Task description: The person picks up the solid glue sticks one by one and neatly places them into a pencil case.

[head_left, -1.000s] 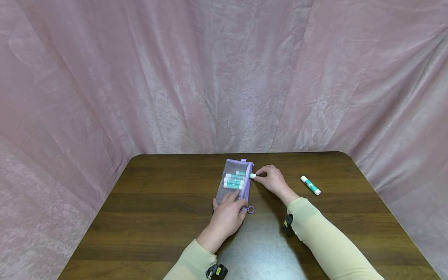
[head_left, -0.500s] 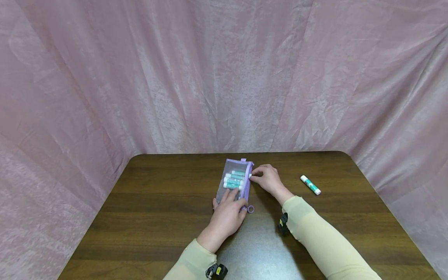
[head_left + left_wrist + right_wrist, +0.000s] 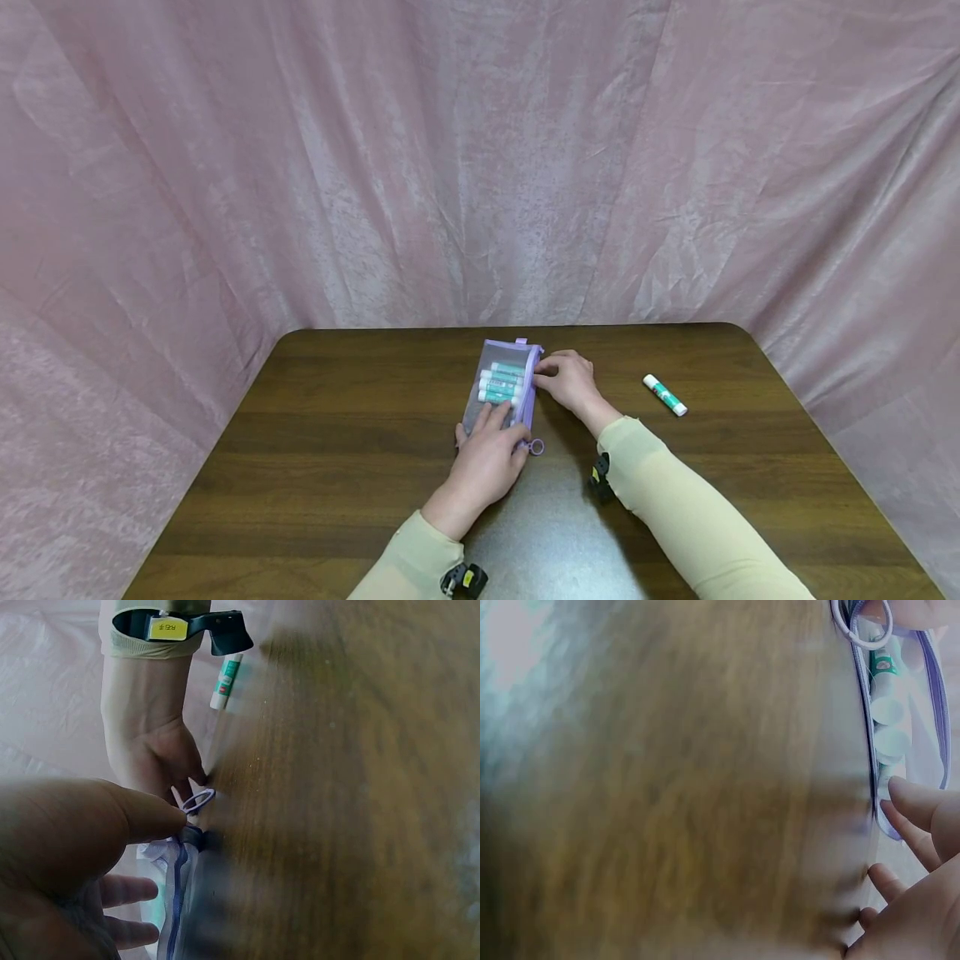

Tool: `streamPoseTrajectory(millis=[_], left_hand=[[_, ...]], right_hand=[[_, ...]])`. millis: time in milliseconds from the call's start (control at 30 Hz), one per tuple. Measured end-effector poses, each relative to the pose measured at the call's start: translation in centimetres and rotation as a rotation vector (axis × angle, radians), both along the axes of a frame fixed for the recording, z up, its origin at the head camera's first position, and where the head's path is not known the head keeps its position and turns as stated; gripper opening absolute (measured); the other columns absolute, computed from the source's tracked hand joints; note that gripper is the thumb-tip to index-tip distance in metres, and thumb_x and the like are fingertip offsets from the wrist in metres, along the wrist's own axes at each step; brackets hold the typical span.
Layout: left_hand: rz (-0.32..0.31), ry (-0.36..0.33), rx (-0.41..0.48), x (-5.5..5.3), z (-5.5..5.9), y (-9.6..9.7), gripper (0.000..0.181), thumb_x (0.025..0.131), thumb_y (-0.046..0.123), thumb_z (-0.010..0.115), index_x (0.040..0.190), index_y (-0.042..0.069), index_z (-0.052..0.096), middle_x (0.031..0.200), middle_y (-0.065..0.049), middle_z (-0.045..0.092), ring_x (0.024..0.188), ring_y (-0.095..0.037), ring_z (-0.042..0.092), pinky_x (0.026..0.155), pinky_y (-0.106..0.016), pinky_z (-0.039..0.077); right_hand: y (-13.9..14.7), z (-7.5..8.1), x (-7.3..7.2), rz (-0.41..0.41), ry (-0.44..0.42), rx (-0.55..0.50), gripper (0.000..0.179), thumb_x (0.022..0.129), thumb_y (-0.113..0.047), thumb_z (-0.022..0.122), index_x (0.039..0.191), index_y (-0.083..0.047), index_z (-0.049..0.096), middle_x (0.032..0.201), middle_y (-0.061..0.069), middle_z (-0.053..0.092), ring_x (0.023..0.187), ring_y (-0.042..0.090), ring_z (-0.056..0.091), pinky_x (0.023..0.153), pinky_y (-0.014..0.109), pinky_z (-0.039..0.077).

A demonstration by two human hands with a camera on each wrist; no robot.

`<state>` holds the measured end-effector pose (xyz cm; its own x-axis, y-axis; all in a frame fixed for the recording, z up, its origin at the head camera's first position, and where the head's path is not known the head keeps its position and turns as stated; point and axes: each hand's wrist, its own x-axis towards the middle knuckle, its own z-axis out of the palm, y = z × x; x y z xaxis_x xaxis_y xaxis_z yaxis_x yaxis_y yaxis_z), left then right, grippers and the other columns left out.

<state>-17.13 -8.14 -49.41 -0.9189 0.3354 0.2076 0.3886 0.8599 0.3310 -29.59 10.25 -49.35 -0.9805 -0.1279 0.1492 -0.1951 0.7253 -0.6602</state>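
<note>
A purple-trimmed mesh zip pouch (image 3: 474, 412) lies on the table with several green-and-white glue sticks (image 3: 501, 388) inside, side by side. My left hand (image 3: 483, 462) holds its near end, fingers spread over the mesh and thumb by the zipper's ring pull (image 3: 199, 801). At the pouch mouth, near its far end, my right hand (image 3: 572, 383) has thumb and index finger pinched at the white end of the uppermost glue stick (image 3: 886, 774). Most of that stick is within the mesh. Round white ends of other sticks (image 3: 891, 742) show through the opening in the right wrist view.
One more glue stick (image 3: 665, 396) lies on the wooden table (image 3: 337, 467) to the right of my right hand. A pink velvet curtain (image 3: 480, 167) hangs behind the table's far edge.
My right hand has moved left, pushing the uppermost glue stick deeper into the pouch; its white end no longer sticks out past the zipper in the head view. My left hand has stayed put.
</note>
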Motion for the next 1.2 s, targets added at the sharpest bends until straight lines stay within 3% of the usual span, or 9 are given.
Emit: streamPoseTrajectory(millis=[200,667,1200], left_hand=[[-0.006,0.013,0.008,-0.04,0.03,0.01,0.01,0.095,0.029,0.07,0.105,0.028,0.073,0.15,-0.012,0.048,0.139,-0.046,0.038,0.091,-0.084,0.029],[-0.009,0.013,-0.002,-0.22,0.04,0.01,0.01,0.095,0.029,0.07,0.105,0.028,0.073,0.15,-0.011,0.048,0.139,-0.046,0.038,0.09,-0.084,0.03],[-0.008,0.004,-0.006,-0.07,-0.07,0.03,0.011,0.096,0.03,0.07,0.106,0.028,0.073,0.151,-0.011,0.047,0.14,-0.046,0.038,0.091,-0.083,0.03]], right_hand=[[-0.4,0.01,-0.01,-0.023,-0.002,0.012,0.021,0.089,-0.025,0.079,0.104,-0.011,0.078,0.135,0.02,0.058,0.129,0.045,0.045,0.111,0.069,0.013],[-0.82,-0.19,-0.21,-0.03,-0.007,0.069,0.021,0.092,-0.027,0.074,0.108,-0.013,0.078,0.14,0.02,0.055,0.134,0.047,0.041,0.11,0.074,0.009],[-0.87,-0.42,-0.1,-0.032,-0.022,0.061,0.022,0.093,-0.026,0.073,0.109,-0.012,0.078,0.142,0.019,0.054,0.136,0.047,0.038,0.11,0.074,0.007]])
